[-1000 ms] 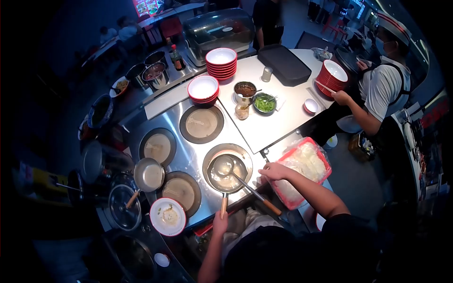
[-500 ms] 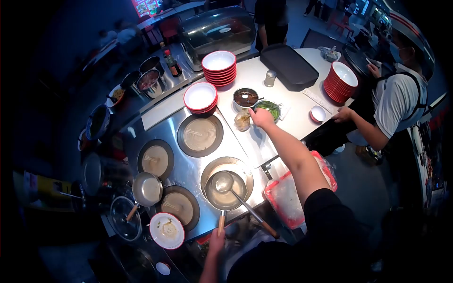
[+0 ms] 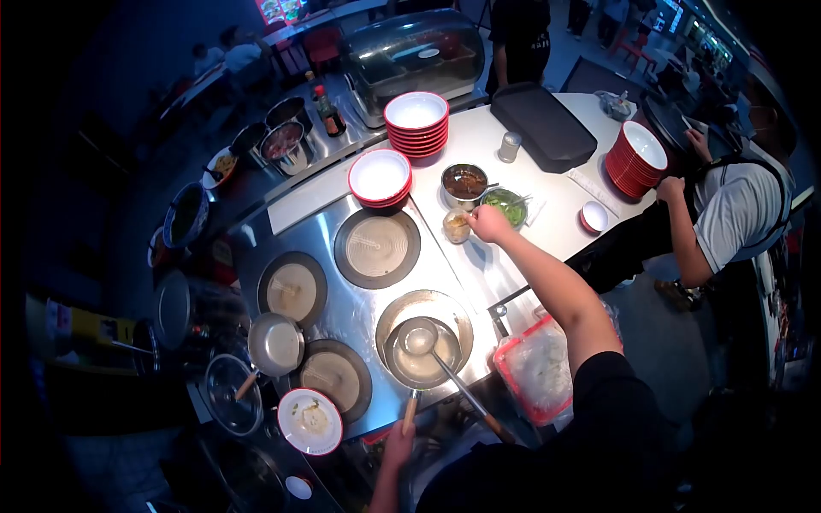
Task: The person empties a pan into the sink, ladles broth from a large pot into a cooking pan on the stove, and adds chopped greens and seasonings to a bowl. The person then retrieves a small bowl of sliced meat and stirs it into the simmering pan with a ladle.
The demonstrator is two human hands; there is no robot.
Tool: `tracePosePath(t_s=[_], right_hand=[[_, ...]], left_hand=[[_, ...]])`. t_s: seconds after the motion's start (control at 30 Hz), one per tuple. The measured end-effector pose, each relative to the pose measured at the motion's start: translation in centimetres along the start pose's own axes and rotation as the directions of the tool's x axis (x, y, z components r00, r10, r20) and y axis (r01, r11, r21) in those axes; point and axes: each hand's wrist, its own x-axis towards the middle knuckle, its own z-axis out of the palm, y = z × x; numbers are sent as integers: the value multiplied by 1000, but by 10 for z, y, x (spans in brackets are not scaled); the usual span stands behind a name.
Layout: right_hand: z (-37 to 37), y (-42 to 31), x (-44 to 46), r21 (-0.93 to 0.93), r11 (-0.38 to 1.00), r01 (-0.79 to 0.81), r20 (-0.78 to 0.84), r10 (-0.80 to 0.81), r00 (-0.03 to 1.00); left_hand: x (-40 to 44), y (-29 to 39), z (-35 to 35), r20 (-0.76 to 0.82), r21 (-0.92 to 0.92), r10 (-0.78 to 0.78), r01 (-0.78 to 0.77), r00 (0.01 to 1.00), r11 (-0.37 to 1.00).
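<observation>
My left hand (image 3: 398,445) is wrapped round the wooden handle of a saucepan (image 3: 396,363) on the front right burner. Pale liquid lies in the pan, and a ladle (image 3: 418,337) rests in it, its long handle leaning out to the lower right. Over at the counter, my right hand (image 3: 491,224) is closed in a pinch at the mouth of a small jar (image 3: 456,227) with pale contents; what the fingers pinch is too small to make out. Close by stand a bowl of chopped greens (image 3: 506,205) and a metal container of dark sauce (image 3: 464,181).
Stacked red-rimmed bowls (image 3: 379,176) stand behind the stove (image 3: 432,256). A second small pan (image 3: 276,344) and a used bowl (image 3: 310,421) are at the left. A red-edged plastic container (image 3: 534,368) sits beneath my right arm. A co-worker (image 3: 740,209) stands at the right.
My right hand has shifted from beside the greens bowl to the mouth of the small jar. My left hand keeps its hold on the saucepan. The whole view has slid slightly.
</observation>
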Motion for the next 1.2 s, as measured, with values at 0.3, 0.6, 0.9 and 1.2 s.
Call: tracePosePath(t_s=[0.3,0.6,0.9,1.2], right_hand=[[34,3,11,-364,915,174,-251,-276,928],[17,-1,0,20,999,-26,-140,28,990],[21,40,5,308,946,-98,-130,145,981],[3,51,-18,439,887,-143,-103,208,973]], left_hand=[[10,-25,6,38,-35,-8,10,999,999],[4,1,-3,58,-6,-29,29,998,1000],[1,4,-1,27,-47,-8,10,1000,999],[13,-31,9,17,-72,73,-72,997,995]])
